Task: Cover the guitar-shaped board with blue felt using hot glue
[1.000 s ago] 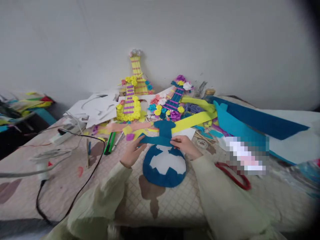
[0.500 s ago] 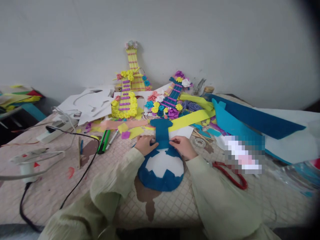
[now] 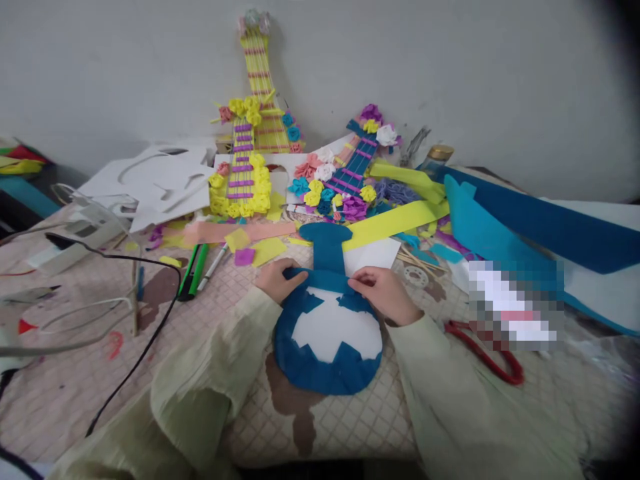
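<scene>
A guitar-shaped white cutout (image 3: 335, 327) lies on the table in front of me, its rim wrapped in dark blue paper (image 3: 327, 377) with jagged inner edges. Blue paper also covers its neck (image 3: 329, 253) and rounded head. Across the base of the neck runs a blue paper band (image 3: 325, 280). My left hand (image 3: 280, 280) is closed with thumb and finger on the band's left end. At the other end, my right hand (image 3: 387, 293) pinches the band between thumb and fingertips.
Decorated paper guitars (image 3: 243, 167) stand against the wall. A green cutter (image 3: 193, 272) and white pen (image 3: 213, 267) lie left, near a black cable (image 3: 165, 320) and power strip (image 3: 75, 233). To the right are red-handled scissors (image 3: 487, 353), a tape roll (image 3: 415, 275) and blue sheets (image 3: 505, 227).
The blue paper at the neck's base now spreads into a wide band between my hands, which have moved farther apart. My view has shifted, so the background appears larger and higher.
</scene>
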Demonstrator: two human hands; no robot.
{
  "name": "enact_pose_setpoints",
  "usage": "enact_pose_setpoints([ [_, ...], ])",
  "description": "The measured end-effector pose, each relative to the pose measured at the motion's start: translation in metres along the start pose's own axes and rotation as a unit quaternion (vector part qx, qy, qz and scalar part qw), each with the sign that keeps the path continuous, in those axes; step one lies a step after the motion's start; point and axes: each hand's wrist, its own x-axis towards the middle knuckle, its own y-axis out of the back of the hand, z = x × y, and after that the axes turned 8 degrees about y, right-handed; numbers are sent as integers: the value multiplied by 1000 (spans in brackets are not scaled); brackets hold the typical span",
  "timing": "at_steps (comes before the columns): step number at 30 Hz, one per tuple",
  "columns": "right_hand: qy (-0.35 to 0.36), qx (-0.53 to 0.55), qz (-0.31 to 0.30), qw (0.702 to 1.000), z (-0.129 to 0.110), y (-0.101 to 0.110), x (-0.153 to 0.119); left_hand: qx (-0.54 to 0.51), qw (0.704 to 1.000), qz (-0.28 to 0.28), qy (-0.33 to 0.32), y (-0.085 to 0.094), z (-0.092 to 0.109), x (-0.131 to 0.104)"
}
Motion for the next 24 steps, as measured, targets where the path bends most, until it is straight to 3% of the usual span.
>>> enact_pose_setpoints([
  [8, -9, -30, 2, 1000, -5, -2, 0, -24, 998, 35, 49, -8, 0, 5],
  [17, -15, -42, 18, 999, -1, -5, -1, -53, 998, 18, 31, -10, -6, 9],
  [24, -14, -44, 16, 999, -1, -6, -1, -37, 998, 48, 3, -4, -11, 8],
])
